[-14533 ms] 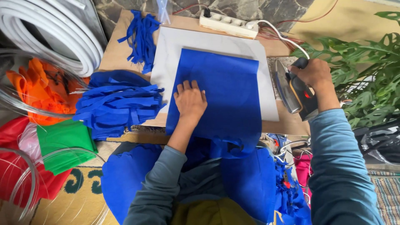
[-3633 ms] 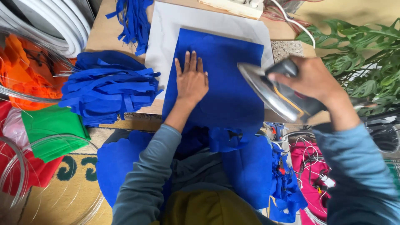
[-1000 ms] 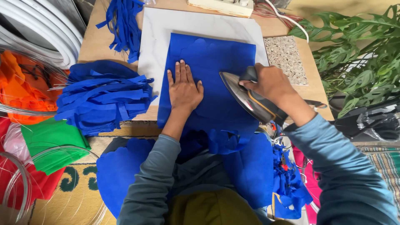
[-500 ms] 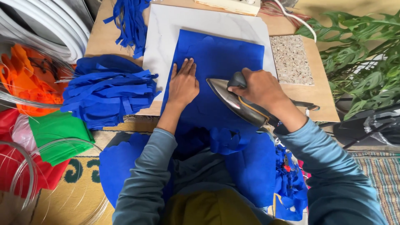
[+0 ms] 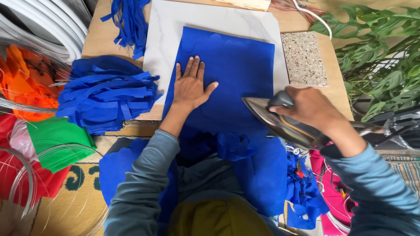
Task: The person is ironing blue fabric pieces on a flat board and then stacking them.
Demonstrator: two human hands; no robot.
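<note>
Your left hand (image 5: 190,87) lies flat, fingers spread, on the blue cloth (image 5: 236,74) — a smooth sheet on the white board, its near edge spilling over toward you. Your right hand (image 5: 311,107) grips the iron (image 5: 280,124) — tilted, at the cloth's right edge.

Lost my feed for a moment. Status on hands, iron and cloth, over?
Left hand flat on blue cloth, fingers spread. Right hand grips iron at the cloth's right edge. Speckled slab just beyond, clear of iron.

Blue fabric strips (image 5: 107,98) heaped at nine o'clock, orange cloth (image 5: 26,87) beyond them, green plant (image 5: 380,57) at two o'clock, speckled tile (image 5: 303,59) beside it
</note>
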